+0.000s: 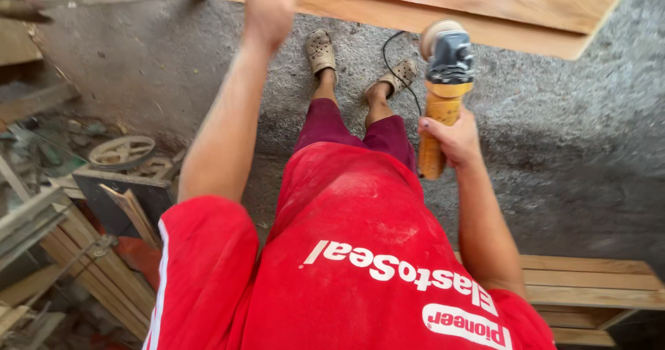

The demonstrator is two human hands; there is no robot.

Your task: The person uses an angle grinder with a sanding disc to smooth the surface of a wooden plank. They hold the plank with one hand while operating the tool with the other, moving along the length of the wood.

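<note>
Grinder (443,94) sits at upper centre-right of the frame, an orange-bodied power tool with a grey head and a round sanding disc at its top end, just under the near edge of the board (443,7) that runs across the top of the picture. The right hand (454,139) is wrapped in a full fist round the orange barrel, low on the body, well behind the disc; that looks like the sound place to hold it, since the head end spins and the black cord (398,59) trails from the tool over the floor (568,142) near the sandals (320,51). The tool reads as fairly heavy, rigid and dusty, so likely slick in a loose grip. The left hand (269,7), blurred at upper centre, lies against the board's edge; whether its fingers are spread or curled I cannot tell. The board looks broad, stiff and flat, probably awkward for one hand.
</note>
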